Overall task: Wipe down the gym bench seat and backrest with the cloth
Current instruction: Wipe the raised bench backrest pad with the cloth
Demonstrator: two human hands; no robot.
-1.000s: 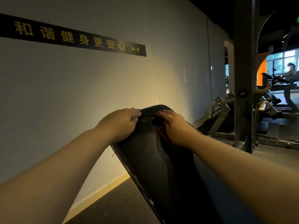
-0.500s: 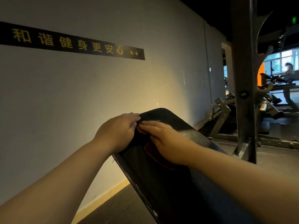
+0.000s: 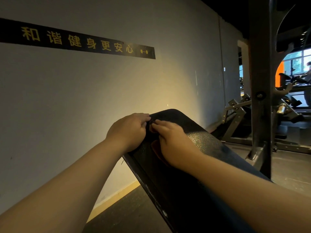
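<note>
The left hand (image 3: 127,132) curls its fingers over the upper left edge of the black pebbled-leather inclined backrest (image 3: 203,140) and grips it. The right hand (image 3: 173,142) lies flat with fairly straight fingers, pressing the dark reddish cloth (image 3: 155,148) onto the backrest's upper part, fingertips just beside the left hand's. On the grey wall (image 3: 84,98) hangs a black sign with yellow characters (image 3: 77,42).

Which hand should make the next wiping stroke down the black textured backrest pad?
Right. The right hand lies on the reddish-brown cloth near the top of the black textured backrest pad, while the left hand grips the pad's left edge, likely steadying it.
</note>
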